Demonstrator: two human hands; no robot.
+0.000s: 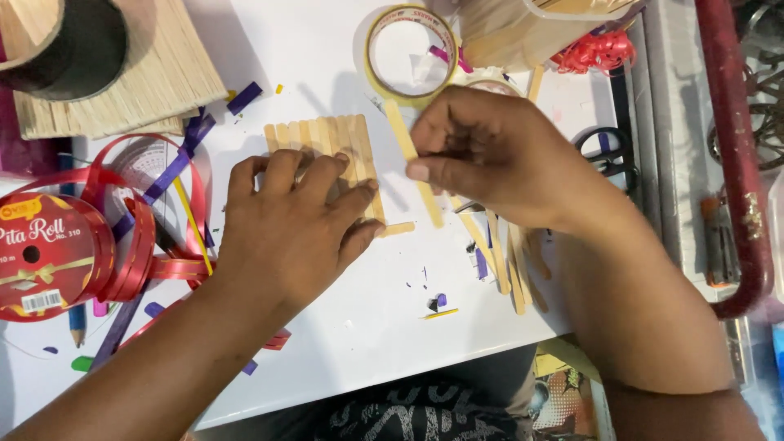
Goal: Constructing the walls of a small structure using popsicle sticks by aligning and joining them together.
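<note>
You are pressing your left hand [298, 220] flat, fingers spread, on the raft of pale wooden craft sticks [327, 151] lying on the white bench [384, 327]. Your right hand [490, 151] is pinching, it seems, one loose wooden stick [412, 167] beside the raft; seating it calls for aligning its edge. Beyond, a yellowish tape roll [408, 53] is crowding the space; red ribbon spool [49, 257] left.

Left hand [298, 220] flat on the raft of wooden sticks [322, 135] mid-counter [367, 327], right hand [490, 151] pinching a single stick [412, 167] just beside it, tape roll [408, 53] near the far edge, red ribbon spool [49, 257] at the left edge.
</note>
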